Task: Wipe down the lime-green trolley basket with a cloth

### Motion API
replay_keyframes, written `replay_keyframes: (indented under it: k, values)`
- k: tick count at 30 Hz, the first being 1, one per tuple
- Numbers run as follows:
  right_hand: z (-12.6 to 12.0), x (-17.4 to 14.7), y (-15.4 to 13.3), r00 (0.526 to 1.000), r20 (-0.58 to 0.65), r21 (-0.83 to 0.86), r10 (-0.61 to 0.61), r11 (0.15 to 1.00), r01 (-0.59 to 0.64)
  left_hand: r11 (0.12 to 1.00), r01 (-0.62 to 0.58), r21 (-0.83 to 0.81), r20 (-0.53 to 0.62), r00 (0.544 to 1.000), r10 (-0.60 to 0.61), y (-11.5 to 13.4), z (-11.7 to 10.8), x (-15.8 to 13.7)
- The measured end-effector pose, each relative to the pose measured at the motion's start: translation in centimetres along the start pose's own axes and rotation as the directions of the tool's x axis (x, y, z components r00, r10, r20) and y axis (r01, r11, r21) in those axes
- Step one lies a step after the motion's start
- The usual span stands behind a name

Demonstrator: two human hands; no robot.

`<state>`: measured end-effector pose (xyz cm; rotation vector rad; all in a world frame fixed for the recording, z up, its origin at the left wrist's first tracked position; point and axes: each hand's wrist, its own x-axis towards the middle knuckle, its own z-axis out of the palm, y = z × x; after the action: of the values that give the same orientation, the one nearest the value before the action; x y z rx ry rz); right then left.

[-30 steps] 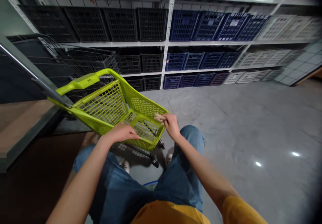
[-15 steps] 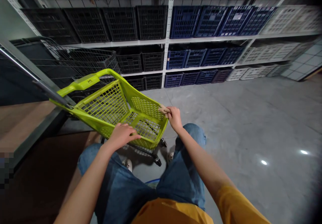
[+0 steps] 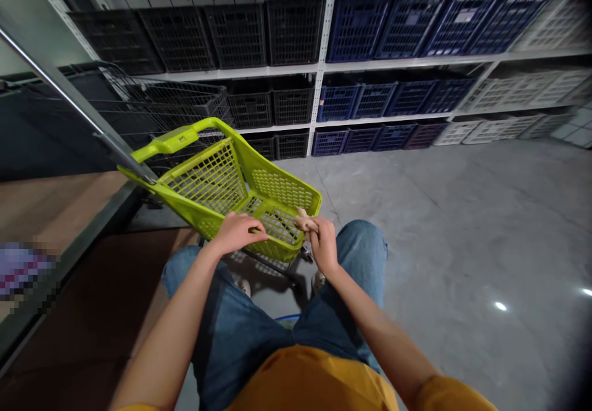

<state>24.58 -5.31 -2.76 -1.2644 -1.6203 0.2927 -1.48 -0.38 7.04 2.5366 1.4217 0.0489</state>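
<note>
A lime-green plastic shopping cart (image 3: 245, 161) stands in front of my knees, its basket empty. My left hand (image 3: 235, 232) is curled over the near side rim of the basket, thumb and fingers around the edge. At the basket's front right corner, my right hand (image 3: 324, 244) pinches a crumpled beige cloth (image 3: 304, 220). The cloth hangs over or against the front rim; whether it touches the plastic I cannot tell. The cart's wheels sit on the floor between my feet, partly in shadow.
Behind the cart, white metal shelving (image 3: 324, 53) holds black crates (image 3: 293, 32), blue crates (image 3: 358, 29) and white crates (image 3: 490, 130). A dark wire cart (image 3: 185, 106) stands at the back left. A metal pole (image 3: 69, 90) slants over a brown ledge (image 3: 69, 201). Grey floor (image 3: 444, 232) lies to the right.
My right hand has moved with the cloth from the far right side rim toward the front of the basket. The left hand's fingers are more curled on the rim. The view has shifted slightly.
</note>
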Motion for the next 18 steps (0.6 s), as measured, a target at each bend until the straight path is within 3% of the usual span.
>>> replay_keyframes:
  k: [4,7,13,15,18]
  values:
    - [1.2,-2.9,-2.5,0.997,0.058,0.000,-0.056,0.998,0.056,0.999,0.021,-0.035,0.026,0.999,-0.020,-0.1,-0.3,0.0]
    - [1.2,-3.8,-2.4,0.991,0.079,0.024,-0.112,0.994,0.110,0.999,0.025,-0.036,0.029,0.999,-0.024,-0.2,-0.4,-0.1]
    - [-0.5,1.7,2.0,0.999,-0.020,0.010,0.039,0.999,-0.039,0.999,-0.003,-0.054,-0.031,1.000,0.001,-0.2,0.1,-0.2]
    - [0.2,1.6,1.2,0.993,-0.088,0.027,0.078,0.997,-0.076,0.999,0.003,-0.053,-0.062,0.998,-0.007,-0.2,0.3,-0.1]
    - [1.8,-1.3,-1.7,0.990,-0.132,0.062,0.041,0.998,-0.033,0.999,0.009,-0.032,-0.074,0.997,-0.012,-0.5,0.5,-0.1]
